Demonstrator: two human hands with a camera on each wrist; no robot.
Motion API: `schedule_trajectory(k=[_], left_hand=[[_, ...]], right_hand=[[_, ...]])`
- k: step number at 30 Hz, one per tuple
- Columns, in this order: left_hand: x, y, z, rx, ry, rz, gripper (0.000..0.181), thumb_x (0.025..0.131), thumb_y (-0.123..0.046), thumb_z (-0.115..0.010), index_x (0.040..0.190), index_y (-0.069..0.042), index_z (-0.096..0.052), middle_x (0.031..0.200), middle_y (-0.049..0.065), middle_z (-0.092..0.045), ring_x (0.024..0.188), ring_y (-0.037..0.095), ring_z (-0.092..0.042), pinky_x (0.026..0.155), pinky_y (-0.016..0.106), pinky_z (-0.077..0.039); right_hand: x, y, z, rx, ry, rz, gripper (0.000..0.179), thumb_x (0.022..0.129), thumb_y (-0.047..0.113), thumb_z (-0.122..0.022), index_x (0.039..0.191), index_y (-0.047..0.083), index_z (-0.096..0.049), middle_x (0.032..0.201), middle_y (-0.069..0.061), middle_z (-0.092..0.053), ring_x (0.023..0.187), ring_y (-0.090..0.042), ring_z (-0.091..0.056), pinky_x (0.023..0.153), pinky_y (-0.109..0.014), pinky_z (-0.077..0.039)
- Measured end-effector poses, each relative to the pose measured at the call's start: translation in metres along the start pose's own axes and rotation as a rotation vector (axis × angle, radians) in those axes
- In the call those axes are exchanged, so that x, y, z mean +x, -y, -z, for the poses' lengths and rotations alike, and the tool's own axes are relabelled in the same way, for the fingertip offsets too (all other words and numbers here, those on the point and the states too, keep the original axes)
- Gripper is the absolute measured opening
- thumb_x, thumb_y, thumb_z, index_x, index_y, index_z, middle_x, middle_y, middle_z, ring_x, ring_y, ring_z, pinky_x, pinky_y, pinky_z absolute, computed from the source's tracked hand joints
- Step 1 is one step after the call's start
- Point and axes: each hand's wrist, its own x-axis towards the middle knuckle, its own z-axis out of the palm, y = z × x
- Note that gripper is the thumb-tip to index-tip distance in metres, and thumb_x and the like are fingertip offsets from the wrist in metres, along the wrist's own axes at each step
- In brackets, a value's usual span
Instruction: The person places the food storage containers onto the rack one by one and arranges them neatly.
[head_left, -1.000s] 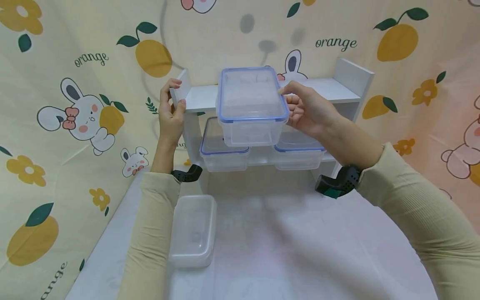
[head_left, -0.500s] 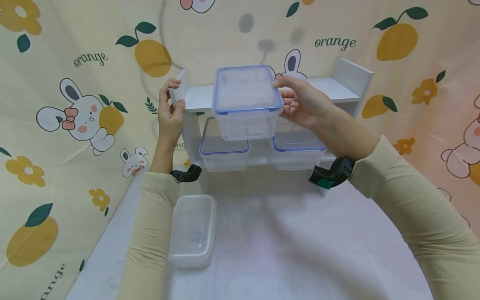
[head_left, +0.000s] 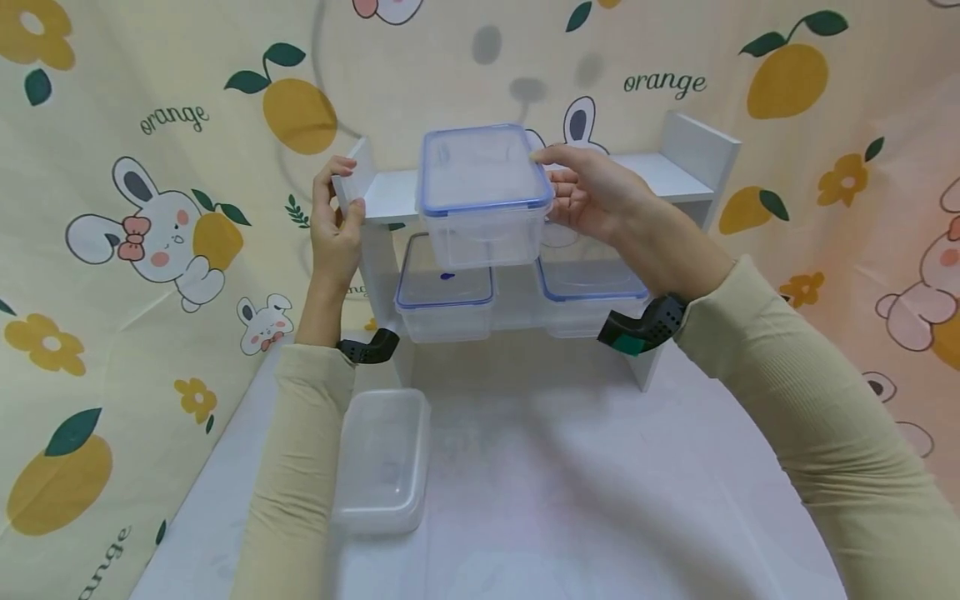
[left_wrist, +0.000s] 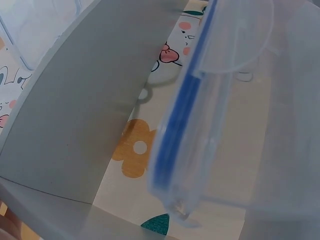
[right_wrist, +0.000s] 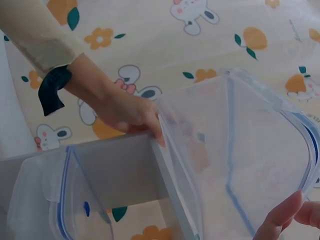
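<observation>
My right hand (head_left: 600, 196) holds a clear food container (head_left: 483, 171) with a blue-sealed lid by its right side, thumb on the lid's edge and fingers curled below. The container is raised to the white shelf's top board (head_left: 393, 187), toward its left end, and its front juts out past the board. My left hand (head_left: 335, 242) grips the shelf's left side panel (head_left: 360, 167), fingers over the outer edge and thumb in front. In the right wrist view, the right fingertips (right_wrist: 287, 212) show at the held container's edge, with the left hand (right_wrist: 127, 110) beyond.
Two similar lidded containers, a left one (head_left: 444, 287) and a right one (head_left: 588, 287), sit on the lower board, jutting forward. A frosted container (head_left: 382, 462) lies on the white table (head_left: 540, 500) near the left forearm. A patterned cloth (head_left: 450, 67) hangs behind.
My right hand has moved the container left and slightly up and back along the top board. The left hand keeps its grip on the side panel.
</observation>
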Motion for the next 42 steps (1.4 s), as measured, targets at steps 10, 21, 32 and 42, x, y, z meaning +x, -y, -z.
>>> schedule_trajectory(k=[10, 21, 32, 42], left_hand=[[0.0, -0.001, 0.001, -0.014, -0.001, 0.007, 0.033, 0.09, 0.005, -0.04, 0.118, -0.013, -0.046, 0.13, -0.016, -0.045, 0.125, 0.022, -0.037, 0.106, 0.037, -0.034], [0.0, -0.001, 0.001, -0.012, -0.004, 0.006, 0.035, 0.09, 0.006, -0.04, 0.116, -0.016, -0.046, 0.129, -0.016, -0.045, 0.118, 0.009, -0.039, 0.101, 0.033, -0.034], [-0.002, -0.003, 0.0, -0.001, -0.01, 0.019, 0.034, 0.09, 0.006, -0.04, 0.117, -0.015, -0.046, 0.13, -0.014, -0.045, 0.12, 0.011, -0.039, 0.103, 0.033, -0.035], [-0.001, -0.004, 0.0, 0.002, -0.009, 0.027, 0.034, 0.091, 0.005, -0.04, 0.118, -0.014, -0.045, 0.133, -0.011, -0.045, 0.124, 0.016, -0.039, 0.107, 0.036, -0.035]], right_hand=[[0.012, 0.002, -0.005, 0.001, -0.047, 0.006, 0.04, 0.086, 0.016, -0.07, 0.122, 0.018, -0.05, 0.089, -0.006, -0.066, 0.071, -0.017, -0.069, 0.06, -0.021, -0.054], [0.025, 0.008, -0.011, 0.027, -0.036, -0.009, 0.042, 0.088, 0.013, -0.067, 0.124, 0.023, -0.048, 0.1, -0.009, -0.064, 0.075, -0.018, -0.065, 0.052, -0.019, -0.049], [0.037, 0.007, -0.016, 0.03, -0.097, -0.018, 0.047, 0.086, 0.016, -0.07, 0.124, 0.032, -0.048, 0.118, -0.007, -0.061, 0.091, -0.019, -0.064, 0.052, -0.017, -0.046], [0.051, 0.008, -0.023, 0.003, -0.14, 0.004, 0.047, 0.087, 0.019, -0.069, 0.126, 0.03, -0.045, 0.115, -0.005, -0.057, 0.081, -0.014, -0.061, 0.05, -0.016, -0.044]])
